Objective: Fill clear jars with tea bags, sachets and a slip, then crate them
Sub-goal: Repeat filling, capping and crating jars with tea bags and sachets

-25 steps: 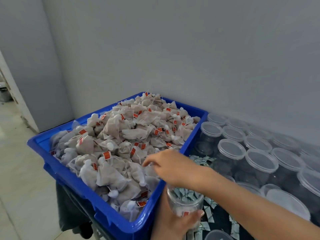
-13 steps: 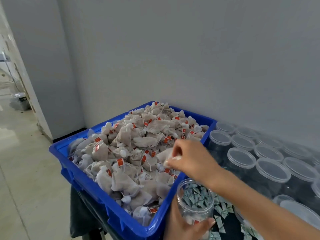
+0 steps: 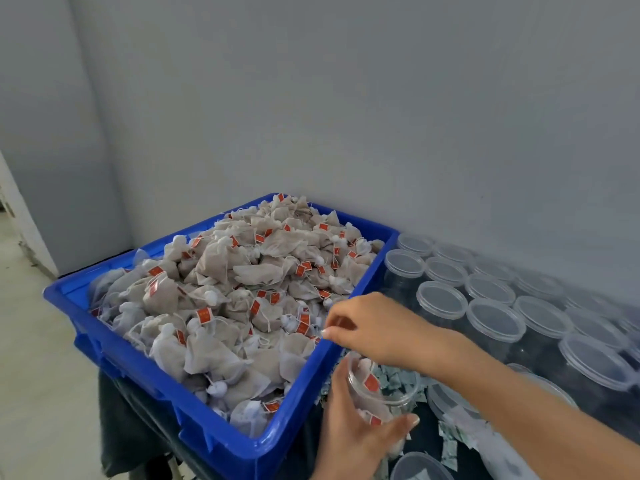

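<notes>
Right hand (image 3: 374,327) now lower over tilted jar (image 3: 375,389), mouth toward crate (image 3: 145,355)

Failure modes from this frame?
1. The left hand holds the open jar tilted beside the blue crate; tea bags already inside might slide out.
2. The right hand reaches into a heap of tea bags with loose strings, so a pick may drag extra bags.
3. The forearm crosses close to the lidded jars and could knock one.

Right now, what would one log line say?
left hand holds jar | right hand over crate edge | tea bags in jar
</notes>
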### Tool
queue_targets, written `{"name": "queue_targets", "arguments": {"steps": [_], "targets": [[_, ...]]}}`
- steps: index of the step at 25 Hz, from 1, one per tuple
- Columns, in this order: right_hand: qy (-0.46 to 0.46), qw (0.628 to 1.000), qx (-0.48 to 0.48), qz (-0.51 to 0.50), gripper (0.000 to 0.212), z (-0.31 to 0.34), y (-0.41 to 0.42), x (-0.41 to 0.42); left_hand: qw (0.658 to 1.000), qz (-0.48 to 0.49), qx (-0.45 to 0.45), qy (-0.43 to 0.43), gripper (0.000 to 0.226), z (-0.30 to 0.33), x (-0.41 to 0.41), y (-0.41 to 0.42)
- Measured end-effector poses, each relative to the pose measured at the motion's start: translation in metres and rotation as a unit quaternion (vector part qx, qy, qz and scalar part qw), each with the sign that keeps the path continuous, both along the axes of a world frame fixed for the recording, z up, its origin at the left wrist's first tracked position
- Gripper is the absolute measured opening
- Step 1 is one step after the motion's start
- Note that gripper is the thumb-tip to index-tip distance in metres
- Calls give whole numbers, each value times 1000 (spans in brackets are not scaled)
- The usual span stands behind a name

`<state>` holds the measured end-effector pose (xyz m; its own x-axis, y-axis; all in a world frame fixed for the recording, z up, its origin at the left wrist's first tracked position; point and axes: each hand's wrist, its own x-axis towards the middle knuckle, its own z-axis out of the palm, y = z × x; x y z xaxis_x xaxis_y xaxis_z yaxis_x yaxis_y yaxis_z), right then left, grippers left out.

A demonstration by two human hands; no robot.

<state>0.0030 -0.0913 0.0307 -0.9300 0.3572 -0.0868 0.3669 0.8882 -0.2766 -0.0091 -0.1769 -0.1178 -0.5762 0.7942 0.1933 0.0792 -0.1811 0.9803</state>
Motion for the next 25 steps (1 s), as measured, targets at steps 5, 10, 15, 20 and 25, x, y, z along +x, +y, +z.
{"name": "queue_targets", "arguments": {"steps": [5, 10, 15, 20, 25], "targets": [[-88, 992, 18, 85, 27, -22, -14, -63, 995, 61, -37, 66, 93, 10, -13, 7], [-13, 998, 35, 48, 21, -4, 0, -73, 996, 27, -69, 51, 87, 16, -17, 7], [41, 995, 85, -14, 19, 50, 39, -51, 987, 63, -101, 110, 115, 43, -17, 22], [114, 983, 125, -70, 17, 87, 62, -38, 973, 1, -110, 202, 116, 83, -38, 46], [61, 990, 99, -76, 18, 50, 66, -37, 957, -94, -114, 249, 97, 86, -57, 48]]}}
